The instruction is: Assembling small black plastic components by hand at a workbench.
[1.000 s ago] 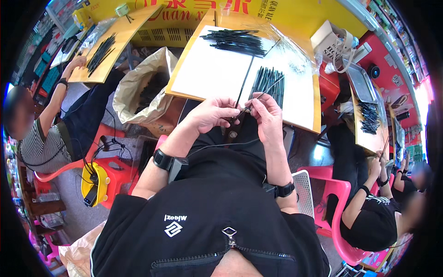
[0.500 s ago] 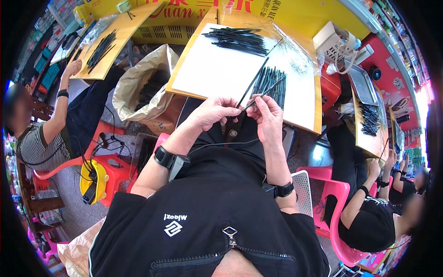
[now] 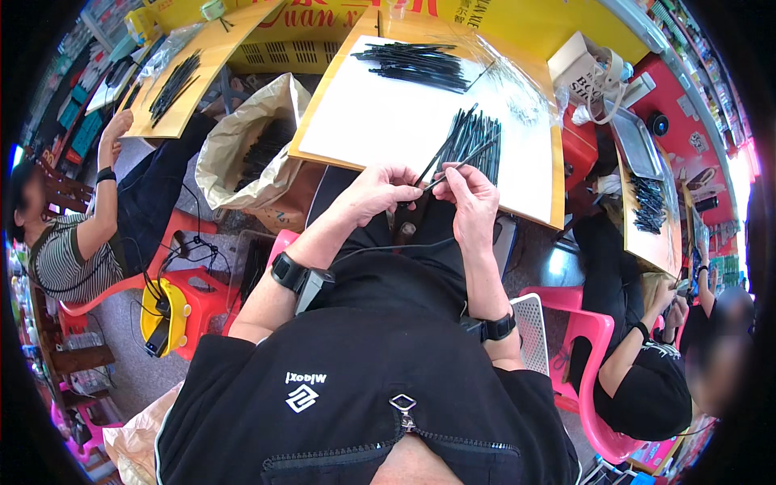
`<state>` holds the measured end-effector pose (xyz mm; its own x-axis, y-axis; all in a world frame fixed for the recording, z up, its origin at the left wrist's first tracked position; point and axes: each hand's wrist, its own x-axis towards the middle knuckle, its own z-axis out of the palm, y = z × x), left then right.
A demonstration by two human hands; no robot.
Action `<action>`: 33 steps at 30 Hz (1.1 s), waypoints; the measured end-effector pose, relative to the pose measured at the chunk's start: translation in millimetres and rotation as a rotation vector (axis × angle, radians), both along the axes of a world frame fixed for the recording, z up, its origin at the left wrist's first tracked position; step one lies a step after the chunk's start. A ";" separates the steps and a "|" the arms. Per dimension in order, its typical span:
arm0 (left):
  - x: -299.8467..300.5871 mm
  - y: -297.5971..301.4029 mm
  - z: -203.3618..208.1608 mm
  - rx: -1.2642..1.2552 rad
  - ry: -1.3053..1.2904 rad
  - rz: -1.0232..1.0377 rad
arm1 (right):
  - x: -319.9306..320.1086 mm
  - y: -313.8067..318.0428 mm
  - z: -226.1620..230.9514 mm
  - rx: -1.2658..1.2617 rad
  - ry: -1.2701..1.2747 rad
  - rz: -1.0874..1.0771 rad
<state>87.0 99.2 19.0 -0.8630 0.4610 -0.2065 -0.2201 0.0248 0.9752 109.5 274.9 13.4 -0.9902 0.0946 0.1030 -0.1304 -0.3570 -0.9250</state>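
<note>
My left hand is closed, thumb and fingers pinching a thin black stick that slants up and away over the board's front edge. Close beside it, my right hand pinches a second thin black strip, whose lower end meets the left fingertips. The sticks cross near my fingers; exactly how they touch is too small to tell. Just beyond the hands, a bundle of black sticks lies on the white board. Farther back lies another pile of black sticks.
Fine clear strands lie at the board's right. An open brown paper bag holding dark sticks stands left of the table. People sit at tables on both sides. A red stool carries a yellow container; a pink chair stands at right.
My hands stay nearly in place, still pinching the sticks, with the right shifted very slightly. At far right, people have moved their arms and heads; the person at left has shifted a little.
</note>
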 end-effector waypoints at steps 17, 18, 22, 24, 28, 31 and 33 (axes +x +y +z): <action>-26.8 -5.6 -12.7 0.006 -0.160 -0.090 | -13.2 13.8 -5.7 0.131 -0.066 -0.040; -33.9 -6.4 -17.4 -0.007 -0.164 -0.054 | -14.8 22.1 -5.8 0.150 -0.051 -0.043; -67.6 11.7 -30.0 -0.120 -0.058 0.045 | -17.7 49.8 -10.3 0.092 -0.041 -0.206; -80.3 21.2 -46.9 -0.338 0.120 0.096 | -19.3 54.7 -14.1 0.056 -0.073 -0.262; -73.5 42.8 -44.0 -0.572 0.693 -0.022 | -24.0 64.5 -15.0 0.142 -0.085 -0.332; -74.4 43.6 -41.2 -0.655 0.714 0.082 | -42.0 78.1 -4.8 0.193 -0.061 -0.389; -85.3 37.4 -40.0 -0.650 0.658 0.076 | -63.9 82.3 8.0 0.214 -0.062 -0.405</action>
